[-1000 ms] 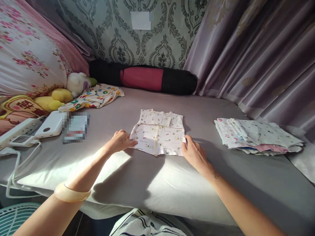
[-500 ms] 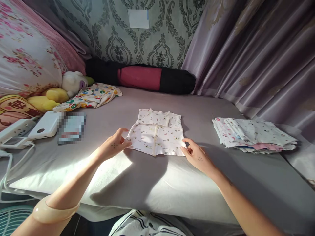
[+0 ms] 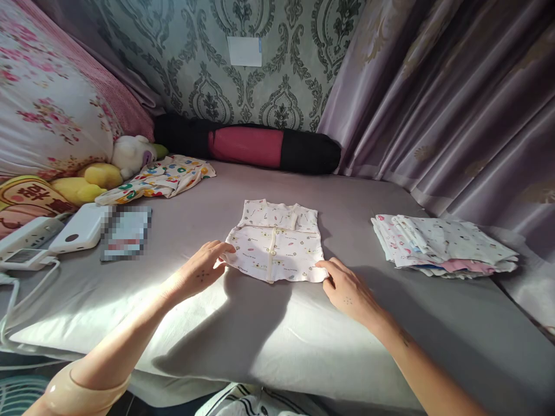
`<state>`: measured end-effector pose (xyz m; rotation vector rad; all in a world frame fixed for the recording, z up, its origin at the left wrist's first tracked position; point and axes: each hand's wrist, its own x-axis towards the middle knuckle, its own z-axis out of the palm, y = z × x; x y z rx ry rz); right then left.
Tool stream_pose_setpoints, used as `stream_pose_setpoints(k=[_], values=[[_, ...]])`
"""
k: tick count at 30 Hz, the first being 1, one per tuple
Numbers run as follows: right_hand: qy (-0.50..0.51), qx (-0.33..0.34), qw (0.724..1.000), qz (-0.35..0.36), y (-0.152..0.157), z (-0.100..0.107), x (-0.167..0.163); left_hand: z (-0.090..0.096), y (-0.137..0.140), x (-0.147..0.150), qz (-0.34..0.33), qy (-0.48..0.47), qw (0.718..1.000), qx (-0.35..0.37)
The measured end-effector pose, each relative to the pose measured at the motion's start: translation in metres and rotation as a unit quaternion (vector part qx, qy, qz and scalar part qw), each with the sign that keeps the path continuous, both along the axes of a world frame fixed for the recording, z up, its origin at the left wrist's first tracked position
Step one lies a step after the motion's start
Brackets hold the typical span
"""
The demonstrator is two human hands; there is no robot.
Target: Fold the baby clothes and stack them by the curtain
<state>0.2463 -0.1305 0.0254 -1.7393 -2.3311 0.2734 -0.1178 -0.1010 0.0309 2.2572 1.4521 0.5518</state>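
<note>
A small white baby shirt (image 3: 277, 245) with a fine print lies on the grey bed sheet, its upper part folded down over the body. A buttoned strip runs down its middle. At the shirt's lower left corner my left hand (image 3: 203, 266) pinches the edge, fingers closed. My right hand (image 3: 349, 289) grips the lower right corner between thumb and fingers. The near hem looks slightly lifted at the corners.
On the right lies a stack of folded clothes (image 3: 446, 245). A colourful printed garment (image 3: 165, 176), plush toys (image 3: 132, 155), a white power bank (image 3: 80, 228) and a power strip (image 3: 28, 240) with cables lie left. A black-and-red long bag (image 3: 247, 147) lines the wall.
Both hands have tightened at the shirt's lower corners, the fingers now closing over the fabric. The view has tilted up slightly.
</note>
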Motion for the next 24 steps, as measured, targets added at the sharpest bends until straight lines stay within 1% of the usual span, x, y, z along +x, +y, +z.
stream_pose_setpoints(k=[3, 5, 8, 10, 12, 15, 21, 24], values=[[-0.010, 0.038, 0.999, -0.012, 0.005, -0.005, -0.001, -0.011, 0.010, 0.000, 0.020, 0.012, 0.999, 0.033], [0.007, 0.070, 0.997, -0.014, 0.010, -0.006, -0.002, -0.015, 0.017, 0.000, 0.026, 0.019, 0.997, 0.064], [0.058, 0.141, 0.988, 0.008, 0.020, -0.006, -0.003, -0.013, 0.023, 0.003, 0.028, 0.026, 0.992, 0.118], [0.097, 0.175, 0.979, 0.028, 0.028, -0.006, -0.003, -0.009, 0.027, 0.006, 0.033, 0.027, 0.990, 0.131], [0.133, 0.183, 0.973, 0.031, 0.036, -0.006, -0.004, -0.005, 0.030, 0.010, 0.043, 0.022, 0.991, 0.129], [0.166, 0.180, 0.969, 0.007, 0.047, -0.009, -0.006, -0.001, 0.037, 0.017, 0.064, 0.012, 0.990, 0.126], [0.206, 0.204, 0.957, -0.030, 0.066, -0.013, -0.010, -0.003, 0.054, 0.027, 0.106, -0.007, 0.982, 0.156], [0.217, 0.200, 0.954, -0.048, 0.073, -0.010, -0.013, -0.002, 0.062, 0.033, 0.129, -0.014, 0.979, 0.158]])
